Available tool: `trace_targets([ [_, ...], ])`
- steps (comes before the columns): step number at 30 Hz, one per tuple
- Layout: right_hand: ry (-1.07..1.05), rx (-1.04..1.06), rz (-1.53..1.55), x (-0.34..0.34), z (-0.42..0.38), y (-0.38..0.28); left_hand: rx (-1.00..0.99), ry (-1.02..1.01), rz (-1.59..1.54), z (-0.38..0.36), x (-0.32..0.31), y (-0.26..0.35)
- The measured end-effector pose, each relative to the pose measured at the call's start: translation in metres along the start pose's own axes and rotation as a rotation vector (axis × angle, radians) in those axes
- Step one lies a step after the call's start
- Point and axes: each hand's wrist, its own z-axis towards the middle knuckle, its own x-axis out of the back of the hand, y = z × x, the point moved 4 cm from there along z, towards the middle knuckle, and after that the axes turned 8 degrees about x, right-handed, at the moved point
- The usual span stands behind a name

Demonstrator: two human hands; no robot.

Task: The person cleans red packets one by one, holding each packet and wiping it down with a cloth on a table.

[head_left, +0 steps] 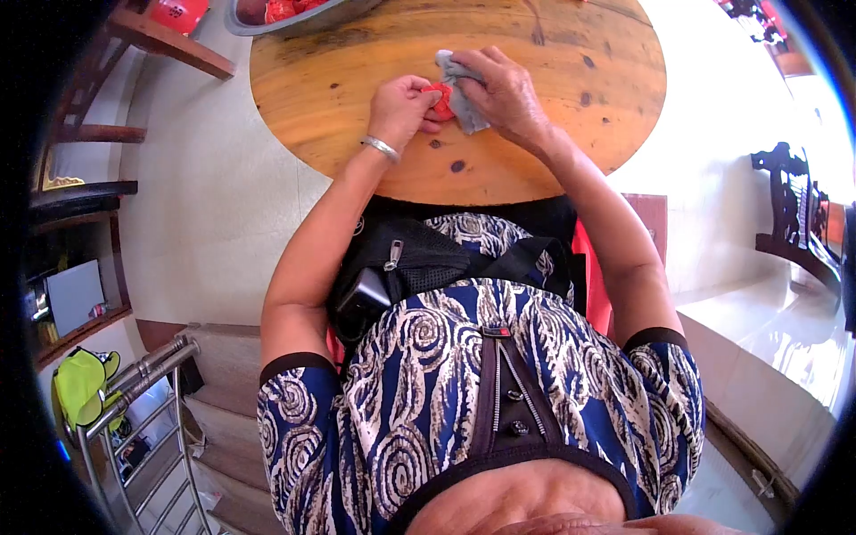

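Note:
Above the wooden table (312,116), my left hand (399,109) pinches a small red packet (443,102) between thumb and fingers. A silver bangle circles that wrist. My right hand (506,94) is closed on a grey cloth (468,111), which hangs down under the fingers and touches the right side of the red packet. What the packet is made of or holds cannot be made out. Both hands are close together near the middle of the tabletop.
A metal basin (308,20) with red items stands at the table's far left edge. A black bag (401,259) lies on my lap. Wooden furniture (174,45) is at left, a dark carved chair (794,209) at right, and a metal railing (152,383) lower left.

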Motion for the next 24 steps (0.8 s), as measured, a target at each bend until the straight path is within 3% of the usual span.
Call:
trace_targets([
  [8, 0.034, -0.02, -0.201, -0.037, -0.012, 0.006, 0.029, 0.001, 0.059, -0.003, -0.003, 0.003],
  [24, -0.075, -0.043, -0.397, -0.016, -0.017, 0.034, 0.018, 0.017, 0.01, -0.002, -0.001, 0.002],
])
